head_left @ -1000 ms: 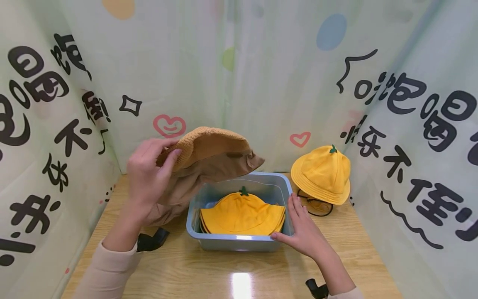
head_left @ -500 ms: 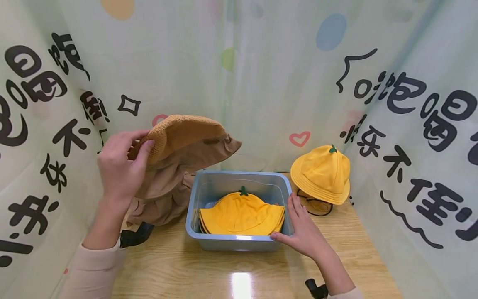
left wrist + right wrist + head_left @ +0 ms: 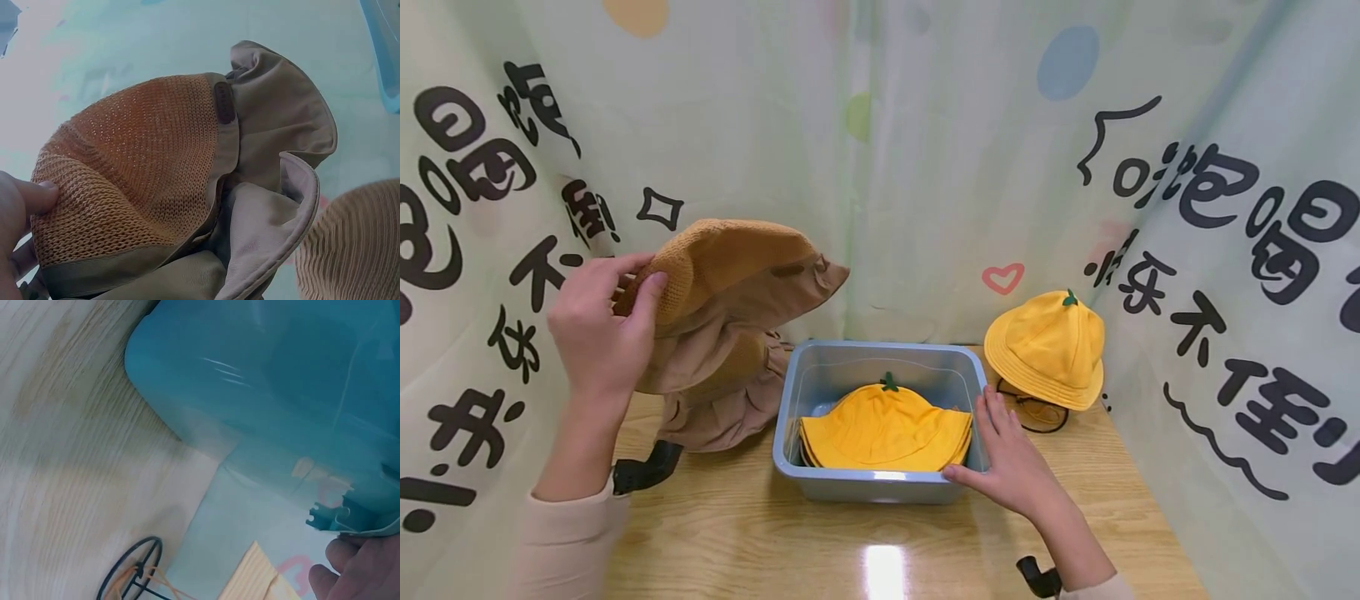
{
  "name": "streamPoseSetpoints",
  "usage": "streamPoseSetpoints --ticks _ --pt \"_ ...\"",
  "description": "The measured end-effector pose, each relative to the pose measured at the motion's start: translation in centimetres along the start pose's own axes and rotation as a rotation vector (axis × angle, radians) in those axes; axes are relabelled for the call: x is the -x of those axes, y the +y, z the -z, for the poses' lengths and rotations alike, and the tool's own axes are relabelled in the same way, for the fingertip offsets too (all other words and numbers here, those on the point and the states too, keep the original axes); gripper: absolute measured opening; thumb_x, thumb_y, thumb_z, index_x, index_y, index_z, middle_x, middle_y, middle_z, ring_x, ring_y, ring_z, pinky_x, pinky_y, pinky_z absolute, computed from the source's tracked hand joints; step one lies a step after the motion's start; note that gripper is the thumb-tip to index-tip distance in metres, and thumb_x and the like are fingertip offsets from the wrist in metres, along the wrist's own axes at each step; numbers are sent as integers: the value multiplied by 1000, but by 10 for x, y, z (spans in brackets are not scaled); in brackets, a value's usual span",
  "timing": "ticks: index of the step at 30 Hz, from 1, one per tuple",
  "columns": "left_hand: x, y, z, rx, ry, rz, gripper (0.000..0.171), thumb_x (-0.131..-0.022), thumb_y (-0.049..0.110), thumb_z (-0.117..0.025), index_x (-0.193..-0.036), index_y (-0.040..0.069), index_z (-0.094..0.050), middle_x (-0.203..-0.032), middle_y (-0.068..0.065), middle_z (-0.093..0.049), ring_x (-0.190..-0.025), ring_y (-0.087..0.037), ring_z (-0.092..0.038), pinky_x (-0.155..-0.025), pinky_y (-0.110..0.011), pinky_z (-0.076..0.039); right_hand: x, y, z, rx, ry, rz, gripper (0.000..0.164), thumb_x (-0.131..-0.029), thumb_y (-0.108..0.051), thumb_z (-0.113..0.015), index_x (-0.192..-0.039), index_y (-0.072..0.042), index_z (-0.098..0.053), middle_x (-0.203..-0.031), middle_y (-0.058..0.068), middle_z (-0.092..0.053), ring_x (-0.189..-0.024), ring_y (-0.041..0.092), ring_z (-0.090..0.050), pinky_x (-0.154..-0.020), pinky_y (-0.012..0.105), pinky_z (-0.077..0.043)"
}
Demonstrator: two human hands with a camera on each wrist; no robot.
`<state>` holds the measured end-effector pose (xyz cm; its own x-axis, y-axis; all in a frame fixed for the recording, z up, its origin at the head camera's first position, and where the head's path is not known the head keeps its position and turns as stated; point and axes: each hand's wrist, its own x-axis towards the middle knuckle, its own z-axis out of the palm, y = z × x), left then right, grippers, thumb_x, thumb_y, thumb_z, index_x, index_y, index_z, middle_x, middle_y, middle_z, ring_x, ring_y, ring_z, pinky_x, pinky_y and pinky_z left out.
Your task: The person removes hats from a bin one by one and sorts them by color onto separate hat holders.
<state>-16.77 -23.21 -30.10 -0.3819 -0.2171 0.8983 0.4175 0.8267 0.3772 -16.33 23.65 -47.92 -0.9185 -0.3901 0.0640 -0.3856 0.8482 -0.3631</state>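
My left hand (image 3: 606, 325) pinches the edge of a brown sun hat (image 3: 737, 292) with a knit crown and floppy cloth brim, held up left of the bin. In the left wrist view, thumb and fingers grip the orange-brown knit crown (image 3: 144, 162). Behind and below it a second brown hat (image 3: 730, 417) shows in part, against the bin's left side. My right hand (image 3: 1015, 467) rests on the right front corner of a light blue plastic bin (image 3: 887, 487), fingers straight along its rim. Inside lie stacked yellow hats (image 3: 883, 433), the top one bearing a green sprout.
At the back right, another yellow hat (image 3: 1048, 350) with a green sprout perches on a stand with a round black wire base (image 3: 1047, 427). The wooden table (image 3: 760, 542) is enclosed by printed pale green curtains (image 3: 925, 167) at the back and sides.
My left hand has carried the brown sun hat leftward and slightly up, away from over the bin. More of the second brown hat shows. My right hand has stayed on the bin.
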Motion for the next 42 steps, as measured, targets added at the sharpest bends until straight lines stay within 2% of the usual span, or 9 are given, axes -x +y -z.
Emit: streamPoseSetpoints --ticks 6,14,24,26,28,31,33,37,42 --pt "-6 -7 10 -36 41 5 22 -90 16 -75 -101 -3 -76 -88 -22 -71 -74 -33 -59 -75 -9 -33 -2 -1 3 21 -10 6 121 -78 -77 -63 -158 1 -16 -168 15 1 -154 34 0 -119 59 -17" --pt "-10 -16 16 -78 83 43 27 -94 23 -71 -104 -1 -76 -91 -23 -71 -72 -33 -59 -72 -3 -35 -2 0 3 24 -15 9 121 -78 -78 -62 -158 1 -16 -168 16 0 -154 34 0 -119 59 -16" --pt "-4 -30 18 -111 81 68 27 -94 22 -70 -106 -2 -75 -90 -26 -70 -76 -37 -60 -75 -13 -31 -1 -1 3 26 -5 22 120 -79 -76 -62 -158 2 -18 -167 17 -1 -154 35 -1 -118 60 -17" --pt "-3 -33 18 -118 70 88 25 -93 20 -71 -106 -1 -75 -90 -24 -71 -75 -29 -61 -74 -11 -31 -1 -1 3 30 -6 22 120 -79 -77 -62 -157 2 -19 -167 18 -2 -154 36 -2 -118 61 -17" --pt "-2 -34 19 -123 41 111 25 -93 20 -72 -107 0 -75 -91 -23 -70 -75 -13 -59 -73 -8 -31 -1 -2 5 41 -14 23 119 -79 -77 -61 -157 3 -19 -167 18 -2 -154 38 -3 -118 61 -17" --pt "0 -34 20 -119 -4 156 24 -91 19 -74 -109 2 -75 -94 -20 -72 -78 12 -49 -72 -5 -33 -2 -4 10 62 -39 32 116 -80 -77 -61 -157 2 -22 -166 21 -4 -153 41 -5 -119 61 -15" --pt "1 -32 21 -122 -48 173 25 -91 18 -75 -110 2 -75 -98 -19 -73 -80 22 -43 -72 -5 -33 -5 -6 16 82 -53 54 112 -81 -76 -60 -156 0 -27 -165 23 -9 -152 44 -7 -118 63 -15" --pt "1 -28 22 -120 -134 188 26 -90 15 -75 -113 2 -73 -101 -17 -73 -77 25 -42 -70 -4 -34 -15 -18 32 143 -57 128 100 -84 -74 -58 -155 -7 -36 -162 25 -22 -150 47 -13 -117 65 -16" --pt "4 -22 19 -71 -227 199 30 -89 12 -75 -117 2 -71 -101 -17 -73 -73 26 -45 -68 -1 -38 -36 -48 54 181 -54 243 92 -86 -73 -56 -155 -14 -39 -160 19 -32 -150 44 -18 -118 61 -18"
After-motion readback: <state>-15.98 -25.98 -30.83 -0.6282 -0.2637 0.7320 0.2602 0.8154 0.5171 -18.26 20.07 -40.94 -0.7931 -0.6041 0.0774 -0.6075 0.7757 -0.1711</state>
